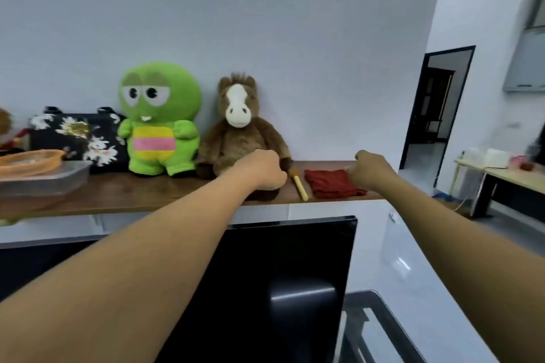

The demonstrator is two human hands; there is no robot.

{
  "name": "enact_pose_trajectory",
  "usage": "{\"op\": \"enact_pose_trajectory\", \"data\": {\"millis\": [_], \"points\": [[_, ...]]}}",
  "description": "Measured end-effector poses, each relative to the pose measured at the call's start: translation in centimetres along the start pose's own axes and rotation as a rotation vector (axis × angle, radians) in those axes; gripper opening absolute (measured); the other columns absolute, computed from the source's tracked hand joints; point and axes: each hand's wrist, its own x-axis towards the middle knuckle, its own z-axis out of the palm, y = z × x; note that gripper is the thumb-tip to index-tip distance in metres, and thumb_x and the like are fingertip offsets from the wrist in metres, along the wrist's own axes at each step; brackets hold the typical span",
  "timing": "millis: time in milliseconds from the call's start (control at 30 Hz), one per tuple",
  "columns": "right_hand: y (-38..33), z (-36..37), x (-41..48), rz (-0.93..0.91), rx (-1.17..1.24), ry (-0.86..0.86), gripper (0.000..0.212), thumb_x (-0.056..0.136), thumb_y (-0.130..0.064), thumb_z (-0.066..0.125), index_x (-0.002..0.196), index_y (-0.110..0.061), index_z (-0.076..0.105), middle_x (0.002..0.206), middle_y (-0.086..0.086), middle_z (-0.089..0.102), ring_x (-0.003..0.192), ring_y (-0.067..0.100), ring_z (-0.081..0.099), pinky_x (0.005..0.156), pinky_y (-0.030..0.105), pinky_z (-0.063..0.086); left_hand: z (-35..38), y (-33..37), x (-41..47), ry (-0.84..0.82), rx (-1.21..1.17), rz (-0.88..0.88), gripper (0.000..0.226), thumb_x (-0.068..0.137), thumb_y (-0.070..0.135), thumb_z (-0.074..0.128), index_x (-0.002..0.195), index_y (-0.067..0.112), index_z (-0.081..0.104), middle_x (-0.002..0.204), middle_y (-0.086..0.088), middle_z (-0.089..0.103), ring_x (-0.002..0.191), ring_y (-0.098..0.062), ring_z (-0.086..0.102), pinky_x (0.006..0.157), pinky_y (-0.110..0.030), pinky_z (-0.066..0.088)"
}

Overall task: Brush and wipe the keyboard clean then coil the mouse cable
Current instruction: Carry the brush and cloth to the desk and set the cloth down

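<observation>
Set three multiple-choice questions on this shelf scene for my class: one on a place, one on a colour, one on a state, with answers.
1. Where does the brush lie?
A. Between the brown horse plush and the cloth
B. In a drawer
C. On the floor

2. What colour is the cloth?
A. Blue
B. Red
C. White

3. How is the brush placed?
A. Standing in a cup
B. Held up in the air
C. Lying flat on the shelf

Answers:
1 A, its yellow handle shows between the two.
2 B, the fabric is dark red.
3 C, its handle rests along the wood.
</observation>
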Motion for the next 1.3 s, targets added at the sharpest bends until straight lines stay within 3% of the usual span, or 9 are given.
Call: {"op": "enact_pose_trajectory", "data": {"millis": [167,267,467,633,700,800,1000,1167,1300], "points": [[2.6,2.5,3.5,0.008,-0.074,0.024,0.04,0.097,-0.035,0.045,0.121,-0.003,0.05,0.117,0.016,0.055,0.103,0.032,0.055,0.082,0.038,0.05,3.6,4.6,4.9,-0.145,0.103,-0.098,0.026,0.099,0.026,0.046,0.103,0.004,0.059,0.076,-0.006,0.051,0.061,-0.018,0.051,0.062,-0.031,0.047],[3.7,5.0,5.9,-0.01,-0.135,-0.007,0.043,0.1,-0.037,0.038,0.122,-0.004,0.056,0.118,0.017,0.057,0.113,0.035,0.054,0.084,0.038,0.044,5.7,5.9,7.9,-0.219,0.148,-0.123,0.032,0.1,0.025,0.047,0.111,-0.001,0.062,0.082,-0.007,0.057,0.073,-0.024,0.06,0.074,-0.034,0.055],[3.5,8.0,7.7,0.057,-0.15,-0.018,0.046,0.103,-0.037,0.035,0.134,-0.005,0.049,0.142,0.017,0.043,0.132,0.033,0.039,0.104,0.04,0.035,8.7,6.6,11.8,-0.276,0.24,-0.186,0.019,0.095,0.015,0.056,0.103,0.0,0.064,0.088,-0.009,0.064,0.069,-0.022,0.06,0.062,-0.029,0.051],[2.7,8.3,8.8,0.033,-0.126,-0.122,0.013,0.095,-0.011,0.046,0.096,-0.01,0.059,0.118,0.012,0.062,0.09,0.029,0.056,0.076,0.033,0.044,9.5,6.3,12.9,-0.275,0.226,-0.241,0.015,0.092,0.007,0.056,0.08,0.0,0.063,0.075,-0.005,0.055,0.064,-0.02,0.056,0.068,-0.028,0.047],[2.5,8.1,8.5,0.008,-0.136,-0.111,0.018,0.093,-0.005,0.046,0.099,-0.009,0.061,0.116,0.012,0.063,0.093,0.03,0.059,0.073,0.033,0.042,9.5,6.5,12.7,-0.259,0.225,-0.233,0.013,0.092,0.005,0.054,0.086,-0.001,0.064,0.072,-0.004,0.055,0.063,-0.019,0.055,0.06,-0.028,0.047],[2.2,7.0,7.1,-0.003,-0.067,-0.056,0.023,0.095,-0.008,0.044,0.11,-0.006,0.062,0.118,0.013,0.064,0.1,0.032,0.061,0.073,0.033,0.04,8.7,7.4,11.8,-0.224,0.253,-0.186,0.024,0.09,0.002,0.05,0.066,0.006,0.055,0.064,-0.005,0.051,0.054,-0.017,0.049,0.046,-0.026,0.038],[1.8,-1.6,0.9,-0.046,-0.008,-0.023,0.014,0.101,-0.014,0.048,0.106,-0.004,0.056,0.107,0.016,0.064,0.099,0.03,0.059,0.086,0.03,0.039,4.6,10.3,8.6,-0.052,-0.23,-0.079,0.028,0.092,0.007,0.047,0.068,0.008,0.062,0.049,-0.001,0.057,0.043,-0.014,0.049,0.049,-0.023,0.042],[5.4,-4.0,-2.7,-0.014,0.022,0.223,0.029,0.104,-0.021,0.033,0.112,-0.001,0.053,0.115,0.021,0.059,0.087,0.03,0.048,0.071,0.035,0.035,2.9,14.1,2.6,-0.027,-0.522,-0.021,0.044,0.089,0.001,0.037,0.13,-0.008,0.051,0.037,0.001,0.057,0.029,-0.007,0.05,0.04,-0.018,0.044],[8.4,-3.5,-8.7,0.011,0.01,0.259,0.024,0.104,-0.023,0.031,0.095,-0.006,0.047,0.095,0.016,0.052,0.085,0.03,0.046,0.069,0.035,0.032,4.6,16.5,-4.4,-0.102,-0.647,0.054,0.032,0.097,0.011,0.04,0.12,-0.002,0.057,0.051,-0.006,0.067,0.038,-0.012,0.057,0.041,-0.019,0.046]]}}
